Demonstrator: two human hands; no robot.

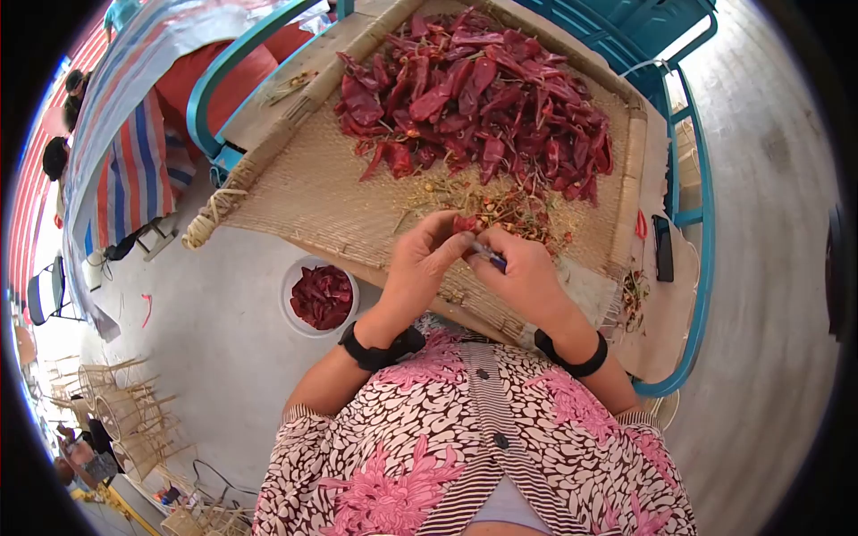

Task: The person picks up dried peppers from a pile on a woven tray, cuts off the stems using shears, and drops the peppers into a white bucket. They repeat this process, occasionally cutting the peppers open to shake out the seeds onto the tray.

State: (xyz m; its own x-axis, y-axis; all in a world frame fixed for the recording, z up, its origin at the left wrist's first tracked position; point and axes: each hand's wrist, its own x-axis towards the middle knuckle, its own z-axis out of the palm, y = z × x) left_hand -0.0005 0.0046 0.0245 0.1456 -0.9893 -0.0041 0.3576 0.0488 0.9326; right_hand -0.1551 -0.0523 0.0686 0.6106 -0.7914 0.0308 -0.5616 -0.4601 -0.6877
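Note:
My left hand point(420, 261) pinches a dried red chili pepper point(464, 223) over the near edge of a woven tray point(313, 183). Close against it, my right hand point(527, 279) is closed on a small tool with a purple handle point(497, 262); its working end is hidden by the fingers. Beyond both hands, a large heap of dried red chili peppers point(483, 98) covers the tray's far half. Loose stems and seeds point(514, 207) lie between the heap and my hands. Below the tray, at left, a white bucket point(287, 308) holds red chili pieces point(322, 297).
A blue metal frame point(708, 223) runs around the tray's right side and back. On the board at right lie a black phone point(662, 248) and more stems point(635, 295). Bamboo frames point(125, 411) stand on the floor at left, below a striped tarp point(143, 174). Other people are at far left.

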